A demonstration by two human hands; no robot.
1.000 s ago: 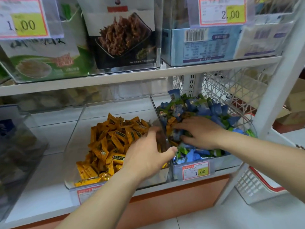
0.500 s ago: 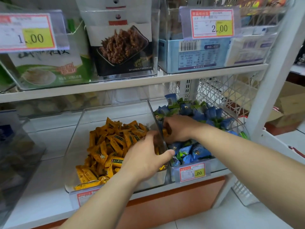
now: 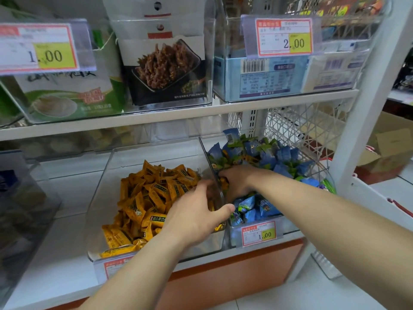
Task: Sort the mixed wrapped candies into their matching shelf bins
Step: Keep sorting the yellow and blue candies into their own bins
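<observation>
Right hand (image 3: pixel 240 183) is down in the blue-candy bin (image 3: pixel 290 223), fingers curled into stray yellow candies (image 3: pixel 224 182) right under the fingertips. Can't tell if one is actually pinched, and their long axis is hidden. Target yellow bin (image 3: pixel 98 198) sits just left of those fingers across the clear wall (image 3: pixel 209 161), so likely a short hop left; left hand (image 3: pixel 196 218) is nearer but occupied, thumb and fingers gripping that wall.
</observation>
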